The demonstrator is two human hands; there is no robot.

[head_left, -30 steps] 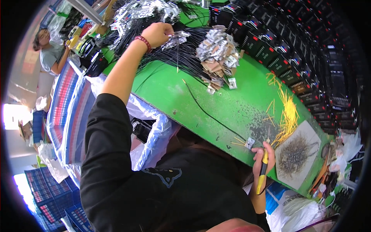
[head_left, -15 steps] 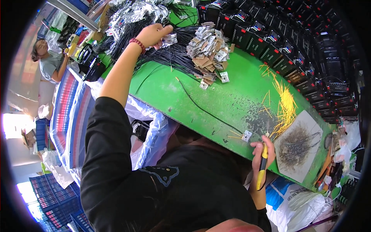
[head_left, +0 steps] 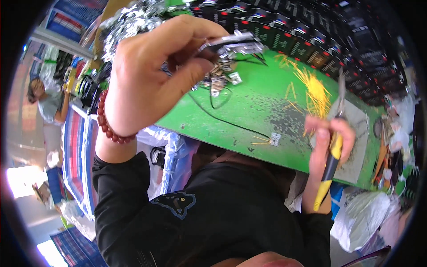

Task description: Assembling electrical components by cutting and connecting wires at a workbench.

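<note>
Yellow strands [head_left: 316, 89] strew the green table [head_left: 242, 113]; above, the left hand [head_left: 151, 66] grasps silvery pieces [head_left: 238, 44], the right hand [head_left: 321, 144] a soldering iron [head_left: 331, 164].

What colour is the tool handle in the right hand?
The handle is yellow and black, clearest in the head view.

A green table [head_left: 251, 93] bears yellow strands [head_left: 316, 89] and black wire [head_left: 231, 122].

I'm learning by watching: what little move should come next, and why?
Perhaps lower the left hand toward the table, because its silvery pieces are up in the air, while the right hand holds the yellow-black tool.
</note>
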